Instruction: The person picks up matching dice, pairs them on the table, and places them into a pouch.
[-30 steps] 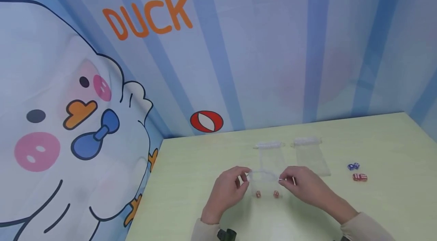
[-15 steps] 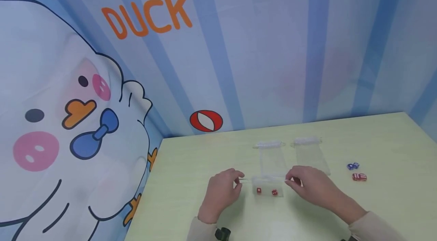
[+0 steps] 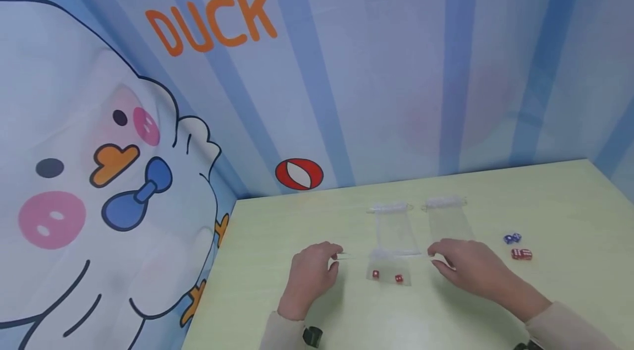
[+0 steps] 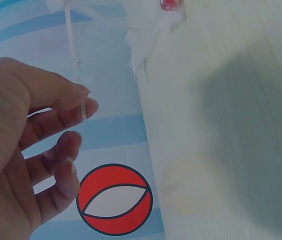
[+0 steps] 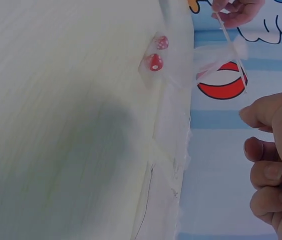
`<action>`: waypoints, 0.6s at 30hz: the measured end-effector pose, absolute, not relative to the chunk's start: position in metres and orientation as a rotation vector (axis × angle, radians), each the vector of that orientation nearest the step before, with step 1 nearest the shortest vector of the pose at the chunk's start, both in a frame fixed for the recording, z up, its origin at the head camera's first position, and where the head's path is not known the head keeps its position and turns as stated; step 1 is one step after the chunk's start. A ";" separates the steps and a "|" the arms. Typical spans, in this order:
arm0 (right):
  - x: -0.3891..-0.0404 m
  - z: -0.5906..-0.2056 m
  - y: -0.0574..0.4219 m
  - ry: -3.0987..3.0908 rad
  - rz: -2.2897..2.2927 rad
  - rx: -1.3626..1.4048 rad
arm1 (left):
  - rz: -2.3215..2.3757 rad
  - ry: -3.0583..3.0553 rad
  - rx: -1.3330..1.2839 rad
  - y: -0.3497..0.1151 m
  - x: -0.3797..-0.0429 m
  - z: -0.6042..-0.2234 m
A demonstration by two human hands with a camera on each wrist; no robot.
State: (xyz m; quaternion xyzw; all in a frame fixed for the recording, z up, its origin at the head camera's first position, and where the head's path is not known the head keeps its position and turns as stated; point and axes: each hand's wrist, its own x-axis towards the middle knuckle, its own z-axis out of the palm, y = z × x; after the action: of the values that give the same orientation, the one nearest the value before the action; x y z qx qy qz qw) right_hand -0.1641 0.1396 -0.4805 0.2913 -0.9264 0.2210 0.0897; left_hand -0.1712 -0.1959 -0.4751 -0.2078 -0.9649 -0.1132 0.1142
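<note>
A small sheer drawstring bag (image 3: 387, 265) lies gathered at its mouth between my hands, with two red dice (image 3: 398, 278) showing through it. To its left, my left hand (image 3: 308, 277) pinches the white drawstring (image 4: 71, 35) between thumb and forefinger; the string's tip pokes out past them in the left wrist view. On the other side, my right hand (image 3: 476, 268) stands off the bag, thumb and forefinger apart. In the right wrist view a loose string end hangs just clear of its fingertips, and the other fingers are bent with nothing visible in them.
Two flat sheer bags (image 3: 394, 229) (image 3: 448, 219) lie behind the hands, the right one partly covered by my right hand. Farther right sit blue dice (image 3: 512, 238) and red dice (image 3: 522, 254). A printed cloth backdrop (image 3: 376, 64) rises at the table's (image 3: 569, 306) back edge.
My hands have drawn apart, left hand leftward and right hand rightward. The bag's mouth, earlier spread, is now gathered. My right hand has let go of its string end.
</note>
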 end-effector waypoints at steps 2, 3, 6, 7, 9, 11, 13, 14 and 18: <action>-0.165 -0.483 0.143 -2.730 0.630 0.893 | -0.329 -2.831 -0.613 -0.197 -0.172 -0.475; -0.166 -0.485 0.145 -2.716 0.619 0.903 | -0.325 -2.831 -0.611 -0.198 -0.172 -0.476; -0.169 -0.489 0.152 -2.692 0.591 0.916 | -0.308 -2.814 -0.601 -0.198 -0.175 -0.477; -0.169 -0.490 0.154 -2.681 0.585 0.918 | -0.304 -2.806 -0.600 -0.197 -0.176 -0.478; -0.170 -0.492 0.157 -2.686 0.576 0.905 | -0.292 -2.790 -0.594 -0.196 -0.177 -0.480; -0.170 -0.492 0.157 -2.703 0.578 0.886 | -0.290 -2.777 -0.589 -0.194 -0.178 -0.480; -0.170 -0.492 0.155 -2.716 0.595 0.881 | -0.287 -2.775 -0.576 -0.192 -0.177 -0.480; -0.170 -0.492 0.153 -2.721 0.608 0.880 | -0.285 -2.773 -0.567 -0.192 -0.177 -0.479; -0.171 -0.492 0.147 -2.720 0.645 0.875 | -0.282 -2.769 -0.526 -0.193 -0.176 -0.478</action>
State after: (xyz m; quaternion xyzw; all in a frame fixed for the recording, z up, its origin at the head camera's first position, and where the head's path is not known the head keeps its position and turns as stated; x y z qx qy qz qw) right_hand -0.1708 0.1473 -0.4923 0.2971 -0.9234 0.2189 0.1060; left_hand -0.1763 -0.1929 -0.4777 -0.1835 -0.9659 -0.0983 0.1537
